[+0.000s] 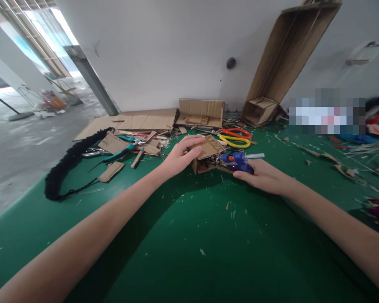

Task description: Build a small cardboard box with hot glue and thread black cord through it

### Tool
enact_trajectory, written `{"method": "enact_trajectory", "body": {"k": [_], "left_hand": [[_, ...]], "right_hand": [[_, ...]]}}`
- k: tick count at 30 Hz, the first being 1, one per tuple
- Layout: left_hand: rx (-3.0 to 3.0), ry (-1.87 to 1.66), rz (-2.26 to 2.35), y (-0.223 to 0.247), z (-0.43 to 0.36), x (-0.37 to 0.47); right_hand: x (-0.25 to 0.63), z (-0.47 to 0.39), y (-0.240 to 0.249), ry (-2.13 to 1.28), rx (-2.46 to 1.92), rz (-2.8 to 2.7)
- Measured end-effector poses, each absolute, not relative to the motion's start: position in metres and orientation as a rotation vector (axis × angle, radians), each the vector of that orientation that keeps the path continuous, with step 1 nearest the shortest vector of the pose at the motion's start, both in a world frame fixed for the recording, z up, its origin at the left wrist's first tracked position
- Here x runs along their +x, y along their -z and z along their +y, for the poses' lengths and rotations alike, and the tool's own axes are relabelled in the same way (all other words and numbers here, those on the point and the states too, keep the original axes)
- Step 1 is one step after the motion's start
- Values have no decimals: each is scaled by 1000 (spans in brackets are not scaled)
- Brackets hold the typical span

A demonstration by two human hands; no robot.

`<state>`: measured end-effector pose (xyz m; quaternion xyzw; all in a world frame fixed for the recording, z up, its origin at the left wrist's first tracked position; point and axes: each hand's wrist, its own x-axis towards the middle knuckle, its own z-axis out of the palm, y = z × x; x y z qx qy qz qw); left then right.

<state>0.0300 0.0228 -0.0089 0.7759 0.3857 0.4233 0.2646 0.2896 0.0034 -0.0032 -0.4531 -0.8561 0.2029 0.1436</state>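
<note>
A person's right hand [260, 174], fingers closed tight around a smooth blue plastic glue gun [238, 162], points its front end toward a small box [211, 146] of brown cardboard on a green bench [192, 235]. A translucent, rod-shaped glue stick [255, 156] juts from the gun's back, above the right hand. The left hand [180, 156] lies bent over the box's flat top; whether it pinches the cardboard cannot be told.

Beyond the left hand, to its left, are one pair of pliers [133, 146] with teal handles and one curved, fuzzy black strip [63, 168]. Two looped scissor handles, an orange handle [236, 130] and a yellow handle [235, 146], lie past the box, between the hands. One tall, shallow cardboard tray [281, 54] leans against the smooth white wall [161, 50], beyond the right hand.
</note>
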Motion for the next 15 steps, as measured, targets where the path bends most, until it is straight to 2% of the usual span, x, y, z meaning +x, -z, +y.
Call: {"method": "enact_trajectory", "body": {"k": [15], "left_hand": [[2111,-1128,1035,9,22,28]], "right_hand": [[297,-1,-3,-816,-1369,-2451]]}}
